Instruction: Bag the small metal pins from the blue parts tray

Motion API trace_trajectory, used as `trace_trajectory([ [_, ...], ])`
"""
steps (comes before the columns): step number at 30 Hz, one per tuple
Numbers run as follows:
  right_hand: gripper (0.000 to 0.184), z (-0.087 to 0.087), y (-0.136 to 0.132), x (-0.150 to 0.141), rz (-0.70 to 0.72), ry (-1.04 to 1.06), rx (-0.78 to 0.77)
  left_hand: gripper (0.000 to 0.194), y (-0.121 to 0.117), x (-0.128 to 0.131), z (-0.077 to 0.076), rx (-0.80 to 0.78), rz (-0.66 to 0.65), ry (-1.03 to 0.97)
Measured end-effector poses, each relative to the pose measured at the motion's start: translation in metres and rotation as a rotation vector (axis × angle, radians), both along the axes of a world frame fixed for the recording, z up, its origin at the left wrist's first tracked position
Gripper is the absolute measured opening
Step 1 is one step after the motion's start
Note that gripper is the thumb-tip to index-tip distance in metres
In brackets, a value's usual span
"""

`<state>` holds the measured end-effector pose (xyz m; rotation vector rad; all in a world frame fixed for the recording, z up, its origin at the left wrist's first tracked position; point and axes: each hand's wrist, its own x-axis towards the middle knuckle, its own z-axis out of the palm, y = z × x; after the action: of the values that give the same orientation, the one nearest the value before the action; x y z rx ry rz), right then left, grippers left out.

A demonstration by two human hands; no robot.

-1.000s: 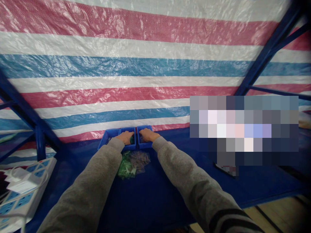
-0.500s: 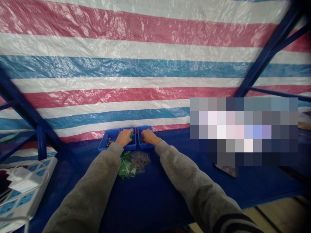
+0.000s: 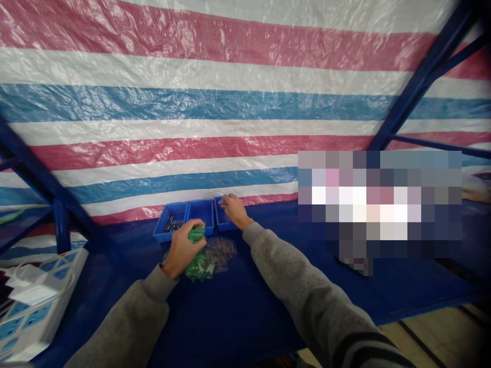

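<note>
My left hand (image 3: 183, 250) is curled around a small green plastic packet (image 3: 197, 234), just in front of the blue bins. Below it on the table lies a pile of green packets (image 3: 200, 269), with clear packets (image 3: 222, 253) of small brownish pieces to its right. My right hand (image 3: 235, 209) is over the right blue bin (image 3: 221, 220), its fingers pinched together; a faint clear bit shows at the fingertips, too small to name. The middle blue bin (image 3: 201, 210) stands between the hands. Small metal screw-like pieces (image 3: 174, 224) lie in the left blue bin (image 3: 163, 236).
A white power strip (image 3: 57, 312) with plugs and cables lies at the left. A dark flat device (image 3: 351, 266) is on the blue table (image 3: 238, 317) at right, beside a blurred-out area. Blue metal posts (image 3: 61, 225) and a striped tarp (image 3: 230, 107) bound the table.
My left hand has moved from the middle bin toward me and left, bringing the green packet over the pile. My right hand has lifted slightly within the right bin area.
</note>
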<state>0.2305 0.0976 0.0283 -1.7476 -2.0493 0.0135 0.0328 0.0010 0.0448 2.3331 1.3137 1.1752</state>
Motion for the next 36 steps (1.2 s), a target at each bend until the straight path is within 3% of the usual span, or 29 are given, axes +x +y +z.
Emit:
trace_trajectory([
  [5, 0.015, 0.014, -0.011, 0.002, 0.064, 0.269, 0.149, 0.034, -0.010, -0.013, -0.015, -0.022, -0.103, 0.088],
  [9, 0.020, 0.021, -0.037, -0.004, 0.312, 0.346, 0.026, 0.030, -0.008, -0.024, -0.019, 0.021, -0.093, 0.140],
  [12, 0.023, 0.014, -0.061, -0.013, 0.477, 0.246, -0.077, 0.031, -0.004, -0.032, -0.028, 0.084, -0.030, 0.160],
  [16, 0.026, 0.000, -0.085, -0.024, 0.444, 0.039, -0.085, 0.041, -0.002, -0.041, -0.039, 0.169, 0.048, 0.272],
  [19, 0.031, 0.003, -0.092, -0.022, 0.424, -0.031, -0.036, 0.041, -0.005, -0.046, -0.043, 0.249, 0.117, 0.386],
  [24, 0.027, 0.028, -0.071, -0.003, 0.260, -0.057, 0.071, 0.038, -0.008, -0.050, -0.048, 0.310, 0.235, 0.537],
  [27, 0.026, 0.030, -0.045, 0.007, 0.161, -0.190, -0.094, 0.038, -0.008, -0.051, -0.050, 0.337, 0.252, 0.531],
  [33, 0.031, 0.014, -0.013, 0.004, 0.215, -0.260, -0.254, 0.043, -0.011, -0.051, -0.050, 0.332, -0.062, 0.563],
  [36, 0.031, 0.014, -0.007, -0.001, 0.219, -0.267, -0.295, 0.047, -0.012, -0.049, -0.054, 0.254, -0.125, 0.648],
])
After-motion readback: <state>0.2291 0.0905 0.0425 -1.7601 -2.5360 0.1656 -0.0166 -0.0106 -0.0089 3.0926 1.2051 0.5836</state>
